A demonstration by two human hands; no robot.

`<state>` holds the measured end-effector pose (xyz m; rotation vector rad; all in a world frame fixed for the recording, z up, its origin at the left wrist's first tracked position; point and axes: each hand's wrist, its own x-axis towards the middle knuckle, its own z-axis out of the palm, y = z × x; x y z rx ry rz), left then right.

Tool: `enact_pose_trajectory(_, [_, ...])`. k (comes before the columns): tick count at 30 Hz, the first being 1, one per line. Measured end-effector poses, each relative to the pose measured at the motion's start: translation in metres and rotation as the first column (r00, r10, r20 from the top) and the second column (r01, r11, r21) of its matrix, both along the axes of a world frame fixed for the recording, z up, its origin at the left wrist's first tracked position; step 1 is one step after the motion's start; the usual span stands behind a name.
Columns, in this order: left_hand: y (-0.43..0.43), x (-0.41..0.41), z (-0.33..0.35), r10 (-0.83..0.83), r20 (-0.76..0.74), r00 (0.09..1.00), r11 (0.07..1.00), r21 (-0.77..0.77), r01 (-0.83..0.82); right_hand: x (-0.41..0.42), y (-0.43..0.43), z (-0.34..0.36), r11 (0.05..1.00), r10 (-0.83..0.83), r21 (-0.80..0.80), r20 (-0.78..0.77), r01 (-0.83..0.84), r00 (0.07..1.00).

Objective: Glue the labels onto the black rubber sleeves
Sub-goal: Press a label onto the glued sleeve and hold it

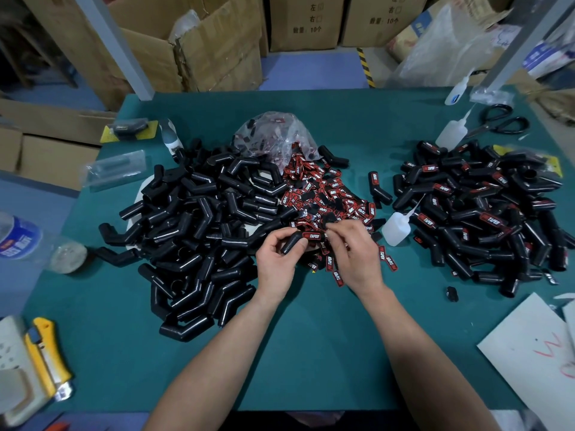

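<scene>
My left hand (275, 259) grips a black rubber sleeve (291, 242) with a red and black label (312, 236) on its upper end. My right hand (354, 253) is beside it, fingertips curled at the label's right edge, over the heap of loose labels (323, 197). A big pile of plain black sleeves (199, 219) lies to the left. A pile of sleeves with labels on them (479, 206) lies to the right. A small white glue bottle (396, 227) lies just right of my right hand.
A clear bag of labels (273, 135) sits behind the heap. More glue bottles (451, 132), (457, 90) and scissors (501, 121) are at the back right. A yellow utility knife (49, 353) and tape rolls (18, 236) lie at the left, white paper (535, 349) at the right.
</scene>
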<state>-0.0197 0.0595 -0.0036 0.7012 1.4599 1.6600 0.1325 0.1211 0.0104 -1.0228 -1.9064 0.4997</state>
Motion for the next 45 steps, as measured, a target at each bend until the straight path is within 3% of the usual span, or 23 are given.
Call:
enact_pose_trajectory(3, [0.001, -0.001, -0.003, 0.01, 0.092, 0.996, 1.0, -0.01, -0.009, 0.002, -0.002, 0.001, 0.984, -0.083, -0.161, -0.081, 0.069, 0.993])
enact_pose_trajectory(6, [0.002, -0.001, -0.001, 0.016, 0.104, 0.995, 1.0, -0.014, -0.014, -0.005, -0.008, 0.002, 0.939, -0.058, -0.345, -0.17, -0.004, 0.984])
enact_pose_trajectory(8, [0.001, -0.001, 0.002, 0.006, 0.097, 0.995, 1.0, -0.007, -0.005, -0.009, -0.011, 0.004, 0.926, -0.038, -0.373, -0.251, -0.06, 0.967])
enact_pose_trajectory(13, [-0.001, -0.002, 0.001, -0.013, 0.069, 0.998, 1.0, -0.002, 0.013, -0.009, -0.012, 0.008, 0.924, 0.069, -0.344, -0.28, -0.167, 0.957])
enact_pose_trajectory(22, [-0.002, 0.001, 0.001, -0.058, -0.026, 0.998, 0.998, 0.033, 0.059, -0.009, -0.008, 0.002, 0.971, 0.04, -0.223, -0.203, -0.086, 0.978])
enact_pose_trajectory(45, [-0.002, 0.003, -0.001, -0.054, 0.053, 0.997, 0.997, 0.057, 0.051, -0.008, -0.004, -0.008, 1.0, 0.01, 0.018, -0.087, -0.009, 0.996])
